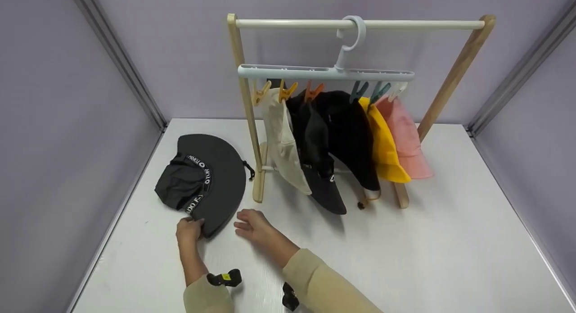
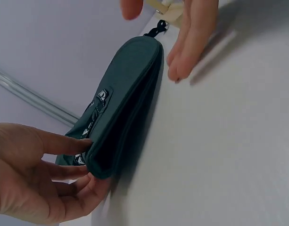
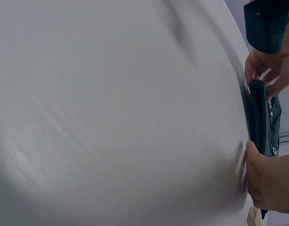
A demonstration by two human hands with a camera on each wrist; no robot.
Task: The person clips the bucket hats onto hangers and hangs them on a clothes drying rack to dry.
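A dark grey wide-brimmed hat (image 1: 225,173) with a white-lettered band lies folded on the left of the white table. Its black cord shows at the brim's far edge. My left hand (image 1: 189,232) pinches the near corner of the brim; in the left wrist view, fingers of this hand (image 2: 26,174) lie above and below the folded edge. Just right of the brim is my right hand (image 1: 258,229), its fingers loosely extended and holding nothing. The right wrist view has this hand (image 3: 271,181) close beside the folded hat (image 3: 260,117); whether they touch I cannot tell.
Behind stands a wooden rack (image 1: 245,92) with a white bar (image 1: 292,23). A pale hanger (image 1: 292,73) on it carries coloured clips and several hats, among them cream (image 1: 281,142), yellow (image 1: 387,155) and pink (image 1: 402,137) ones. Panels enclose the table (image 1: 405,259).
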